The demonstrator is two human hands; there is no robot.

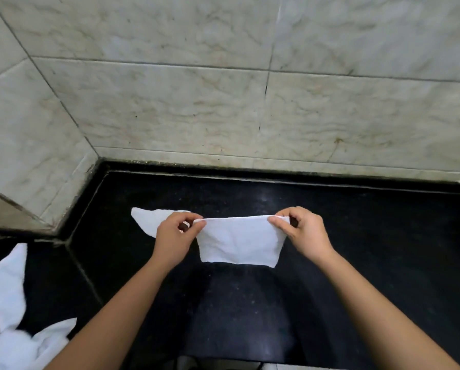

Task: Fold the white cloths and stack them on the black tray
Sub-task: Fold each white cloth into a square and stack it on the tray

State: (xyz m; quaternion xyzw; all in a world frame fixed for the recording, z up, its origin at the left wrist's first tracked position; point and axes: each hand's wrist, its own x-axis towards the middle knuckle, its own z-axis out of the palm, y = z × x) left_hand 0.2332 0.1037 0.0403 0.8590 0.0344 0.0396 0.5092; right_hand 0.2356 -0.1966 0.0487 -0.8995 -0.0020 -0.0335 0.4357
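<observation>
A small white cloth (239, 240) hangs stretched between both hands over the black surface (357, 249). My left hand (174, 236) pinches its upper left corner and my right hand (303, 231) pinches its upper right corner. The cloth looks folded into a short rectangle, with its lower edge hanging free. Behind my left hand another white cloth (151, 220) lies flat on the black surface, partly hidden by the hand. I cannot tell a separate tray from the black surface.
A heap of loose white cloths (7, 303) lies at the lower left. Marble-tiled walls (223, 102) close off the back and the left, meeting in a corner (98, 158). A seam (84, 273) divides the black top on the left.
</observation>
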